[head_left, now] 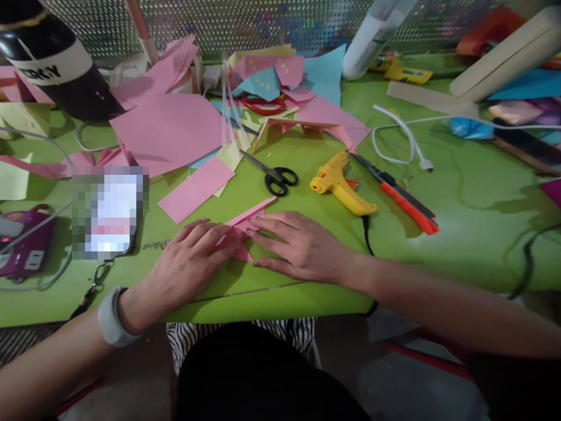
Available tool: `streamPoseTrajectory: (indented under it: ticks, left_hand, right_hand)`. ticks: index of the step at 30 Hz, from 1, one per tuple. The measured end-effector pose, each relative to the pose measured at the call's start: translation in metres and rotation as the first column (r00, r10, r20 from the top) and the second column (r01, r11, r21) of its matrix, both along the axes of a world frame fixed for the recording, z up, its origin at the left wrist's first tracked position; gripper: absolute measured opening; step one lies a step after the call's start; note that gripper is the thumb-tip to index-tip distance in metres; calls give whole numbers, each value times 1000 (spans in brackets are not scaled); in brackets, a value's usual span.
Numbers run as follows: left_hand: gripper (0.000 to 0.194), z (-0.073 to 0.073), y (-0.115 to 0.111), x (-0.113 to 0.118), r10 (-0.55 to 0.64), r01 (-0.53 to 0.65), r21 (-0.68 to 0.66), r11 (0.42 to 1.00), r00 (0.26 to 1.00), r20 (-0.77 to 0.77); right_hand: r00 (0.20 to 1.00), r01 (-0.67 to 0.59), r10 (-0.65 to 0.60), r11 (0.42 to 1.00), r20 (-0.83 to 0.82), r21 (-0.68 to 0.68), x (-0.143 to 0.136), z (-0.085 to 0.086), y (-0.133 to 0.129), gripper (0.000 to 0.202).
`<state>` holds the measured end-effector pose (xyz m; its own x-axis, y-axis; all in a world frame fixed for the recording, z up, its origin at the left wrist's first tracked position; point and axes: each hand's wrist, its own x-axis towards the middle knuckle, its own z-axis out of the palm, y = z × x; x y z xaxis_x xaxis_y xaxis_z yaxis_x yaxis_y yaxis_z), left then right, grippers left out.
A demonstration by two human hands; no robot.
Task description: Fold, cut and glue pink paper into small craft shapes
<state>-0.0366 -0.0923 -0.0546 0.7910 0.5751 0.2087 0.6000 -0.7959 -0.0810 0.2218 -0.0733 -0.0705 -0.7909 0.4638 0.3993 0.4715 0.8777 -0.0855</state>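
Observation:
A sheet of folded pink paper (240, 233) lies near the table's front edge under both of my hands. My left hand (193, 254) holds it down from the left, fingers close together and partly over the sheet. From the right, my right hand (302, 248) grips it with the fingertips along the fold and the thumb by the lower corner. Part of the paper is hidden beneath the fingers. Just beyond it are black-handled scissors (278, 178) and a flat pink strip of paper (197, 190).
A yellow glue gun (342, 184) and a red utility knife (407, 204) lie to the right. A phone (111, 213) and purple power strip (28, 242) are left. Pink sheets (170, 131), a dark bottle (56, 70) and a white cable (412, 146) lie farther back on the green table (482, 245).

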Motion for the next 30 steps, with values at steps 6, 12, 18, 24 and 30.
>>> streamPoseTrajectory:
  ticks: [6,12,18,24,30]
  left_hand:
    - [43,-3,1,0,4,-4,2,1000,1000,-1]
    - [45,-3,2,1,3,-3,-5,1000,1000,-13]
    - [43,-5,2,2,-12,12,3,1000,1000,2]
    - [43,0,1,4,-27,27,6,1000,999,-36]
    - [38,3,0,7,-30,33,53,998,998,-59]
  right_hand:
    - [1000,5,-5,1000,-2,3,0,0,0,46]
    - [1000,1,-1,1000,-11,11,-1,0,0,46]
    - [1000,-2,2,1000,-16,-6,-1,0,0,45]
    - [999,33,-32,999,19,-25,-2,1,-1,44]
    - [993,114,-114,993,21,10,6,7,-3,37]
